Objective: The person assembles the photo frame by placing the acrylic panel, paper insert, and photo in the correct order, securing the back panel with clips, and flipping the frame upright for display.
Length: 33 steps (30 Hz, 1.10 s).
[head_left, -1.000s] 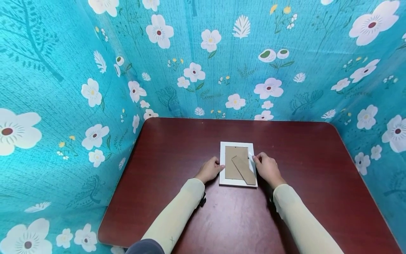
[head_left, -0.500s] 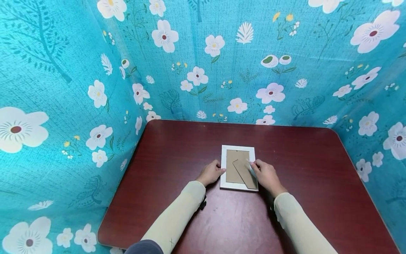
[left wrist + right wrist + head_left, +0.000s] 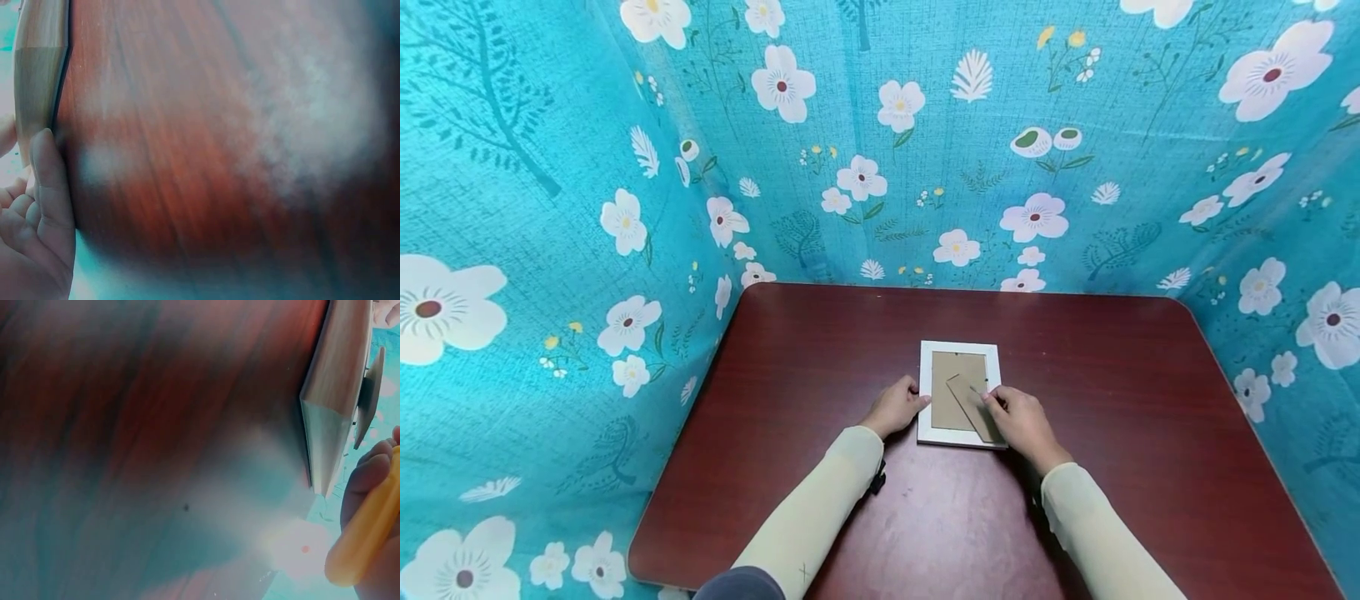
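Note:
A white picture frame (image 3: 958, 345) lies face down on the table, its brown backboard (image 3: 946, 400) showing. A slanted easel leg (image 3: 973, 410) crosses the board's lower right and, in the right wrist view, stands slightly off the back. My left hand (image 3: 895, 407) grips the frame's left edge, thumb on top. The left wrist view shows part of this hand (image 3: 37, 219) beside the wooden frame side (image 3: 42, 75). My right hand (image 3: 1024, 422) holds a screwdriver by its yellow handle (image 3: 365, 531); the thin shaft points left over the backboard. Whether its tip touches anything, I cannot tell.
The dark red wooden table (image 3: 805, 367) has rounded far corners. A turquoise flowered curtain (image 3: 880, 217) hangs along its back and both sides. Pale sleeves (image 3: 820, 500) cover both forearms.
My right hand has moved from the frame's right edge leftward and a little nearer, bringing the screwdriver over the backboard. My left hand keeps its hold on the left edge.

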Each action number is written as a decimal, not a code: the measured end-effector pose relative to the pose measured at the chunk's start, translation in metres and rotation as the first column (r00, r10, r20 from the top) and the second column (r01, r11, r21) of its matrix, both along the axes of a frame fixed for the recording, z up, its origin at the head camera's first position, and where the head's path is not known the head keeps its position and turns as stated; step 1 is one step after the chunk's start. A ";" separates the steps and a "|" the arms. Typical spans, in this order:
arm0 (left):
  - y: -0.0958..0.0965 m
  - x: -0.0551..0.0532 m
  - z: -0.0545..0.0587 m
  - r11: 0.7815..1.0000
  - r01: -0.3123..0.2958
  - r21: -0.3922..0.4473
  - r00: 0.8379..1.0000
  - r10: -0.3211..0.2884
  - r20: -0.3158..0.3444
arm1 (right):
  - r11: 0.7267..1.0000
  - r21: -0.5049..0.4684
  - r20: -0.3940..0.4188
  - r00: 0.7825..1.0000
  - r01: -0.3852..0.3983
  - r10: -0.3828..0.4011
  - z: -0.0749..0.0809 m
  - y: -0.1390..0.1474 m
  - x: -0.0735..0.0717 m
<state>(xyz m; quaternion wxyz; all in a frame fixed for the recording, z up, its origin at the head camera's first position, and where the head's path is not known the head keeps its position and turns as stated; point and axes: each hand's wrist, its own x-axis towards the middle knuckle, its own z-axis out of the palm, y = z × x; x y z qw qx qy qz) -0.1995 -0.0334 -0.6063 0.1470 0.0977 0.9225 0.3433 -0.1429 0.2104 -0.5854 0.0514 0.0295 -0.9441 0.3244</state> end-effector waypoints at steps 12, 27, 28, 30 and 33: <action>0.000 -0.001 0.004 0.999 -0.010 -0.052 1.000 0.010 -0.005 | 0.995 0.075 -0.044 0.997 -0.058 0.061 0.003 -0.002 0.006; 0.000 0.000 0.003 0.999 -0.008 -0.035 1.000 0.008 0.000 | 0.992 0.106 -0.041 0.996 -0.074 0.079 0.003 -0.012 0.018; 0.000 0.000 0.003 0.999 -0.008 -0.035 1.000 0.008 0.000 | 0.991 0.107 -0.043 0.996 -0.076 0.081 0.003 -0.013 0.018; 0.000 0.000 0.002 0.999 -0.007 -0.036 1.000 0.007 -0.003 | 0.991 0.112 -0.048 0.995 -0.076 0.082 0.003 -0.014 0.019; 0.000 0.000 0.002 0.999 -0.005 -0.038 1.000 0.006 0.003 | 0.991 0.110 -0.052 0.995 -0.077 0.083 0.002 -0.015 0.022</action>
